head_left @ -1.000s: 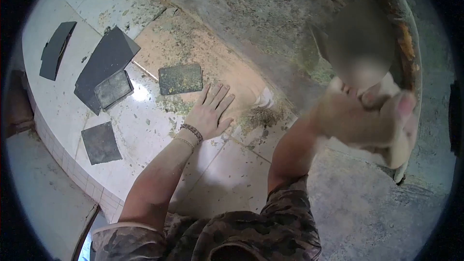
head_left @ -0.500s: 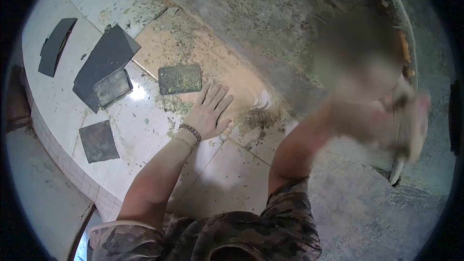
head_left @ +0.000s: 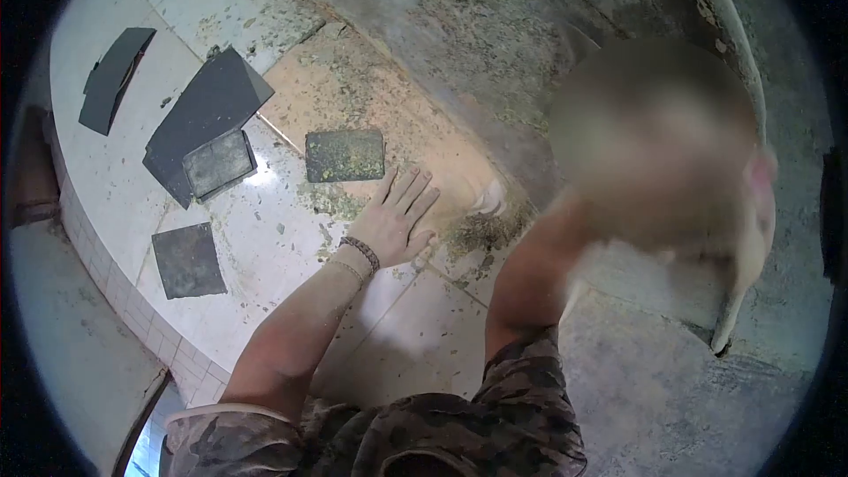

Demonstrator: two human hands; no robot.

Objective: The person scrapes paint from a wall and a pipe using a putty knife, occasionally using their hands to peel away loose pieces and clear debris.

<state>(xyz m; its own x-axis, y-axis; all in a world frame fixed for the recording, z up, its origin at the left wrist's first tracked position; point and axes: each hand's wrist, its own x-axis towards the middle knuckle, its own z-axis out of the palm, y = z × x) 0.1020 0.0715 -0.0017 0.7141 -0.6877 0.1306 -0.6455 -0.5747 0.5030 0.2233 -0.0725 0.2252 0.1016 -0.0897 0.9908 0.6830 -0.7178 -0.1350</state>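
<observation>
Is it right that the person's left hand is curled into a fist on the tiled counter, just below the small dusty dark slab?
Not quite. The head view shows the left hand lying flat with its fingers spread, palm down on the tiled counter, not curled into a fist. The rest holds: it rests just below the small dusty dark slab.

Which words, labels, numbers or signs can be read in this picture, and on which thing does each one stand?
None can be read. The dark flat plates on the tiled counter carry no visible writing. The left hand rests flat on the counter; the right hand is blurred.
</observation>
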